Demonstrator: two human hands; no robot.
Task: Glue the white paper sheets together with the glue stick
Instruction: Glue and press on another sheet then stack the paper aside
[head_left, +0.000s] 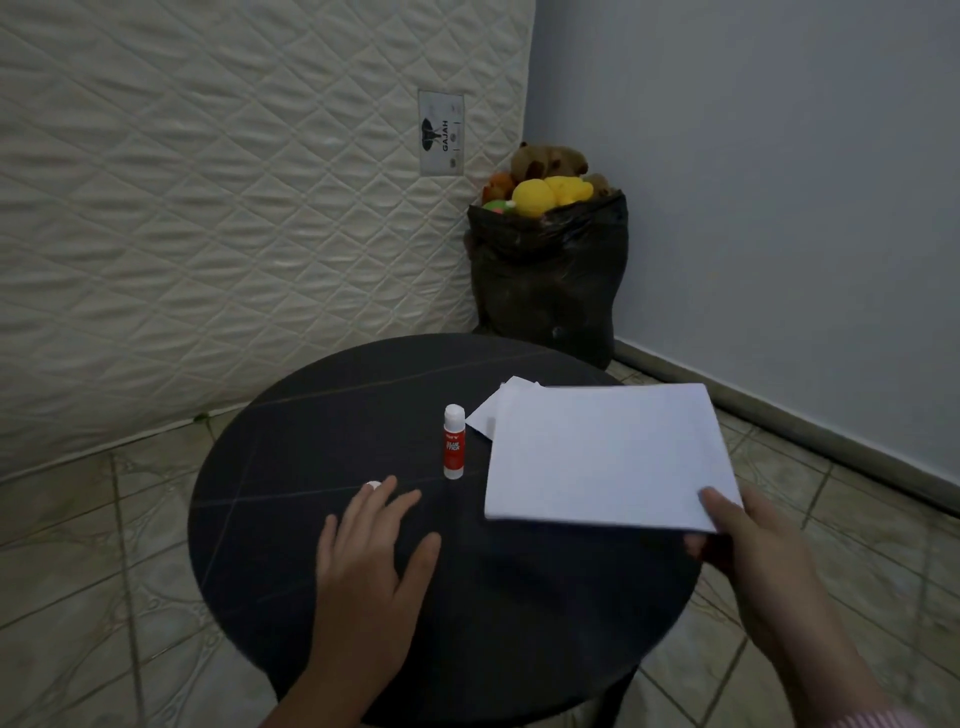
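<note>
You are sitting over a round dark tabletop (322, 415), and your right hand (753, 551) is pinching the near right corner of a white rectangular paper sheet (608, 457), thumb on top and fingers underneath, so that grip is grasping the sheet and holding it just above the surface at about 2 o'clock from the tabletop's centre. A second white paper sheet (491, 413) is lying beneath it, its corner peeking out toward 11 o'clock of the held sheet. The red glue stick with a white cap (454, 441) is standing upright just beside the sheets' left edge, at about 12 o'clock from your left hand (374, 561). That hand is resting flat on the tabletop with fingers straight and spread, its grip released, and a small white round object (373, 485) is sitting at its fingertips. Beyond the tabletop, at 12 o'clock, a black plastic bag filled with plush toys (545, 280) is standing in the corner beside a quilted cream mattress (208, 208) that is leaning upright.
</note>
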